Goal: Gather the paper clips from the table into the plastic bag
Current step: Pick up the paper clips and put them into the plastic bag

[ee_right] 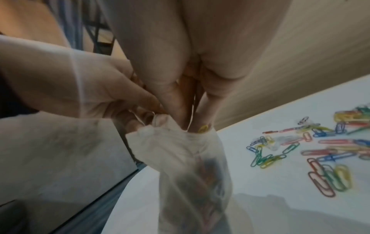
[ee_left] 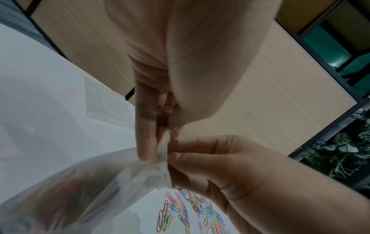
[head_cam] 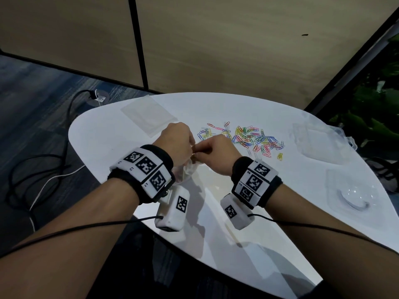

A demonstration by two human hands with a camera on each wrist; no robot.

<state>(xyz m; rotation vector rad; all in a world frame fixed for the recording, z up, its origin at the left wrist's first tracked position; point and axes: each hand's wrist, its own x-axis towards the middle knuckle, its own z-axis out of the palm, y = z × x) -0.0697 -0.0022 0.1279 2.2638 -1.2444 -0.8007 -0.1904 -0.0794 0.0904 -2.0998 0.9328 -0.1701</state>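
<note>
Many coloured paper clips point(head_cam: 244, 139) lie scattered on the white table point(head_cam: 269, 223), just beyond my hands. My left hand point(head_cam: 180, 142) pinches the rim of a thin clear plastic bag point(head_cam: 186, 169) and holds it up over the table. Thumb and forefinger of that left hand point(ee_left: 158, 152) squeeze the bunched rim. Blurred clips show inside the bag point(ee_right: 192, 171). My right hand point(ee_right: 193, 121) has its fingertips pinched together in the bag's mouth, with a yellow clip point(ee_right: 204, 128) at them. Loose clips point(ee_right: 324, 152) lie to its right.
A flat clear bag point(head_cam: 146, 117) lies at the table's far left. Clear plastic boxes point(head_cam: 319, 141) and a lid point(head_cam: 354, 195) sit at the right. Cables point(head_cam: 43, 165) run over the floor on the left. Wall panels and a plant point(head_cam: 375, 108) stand beyond the table.
</note>
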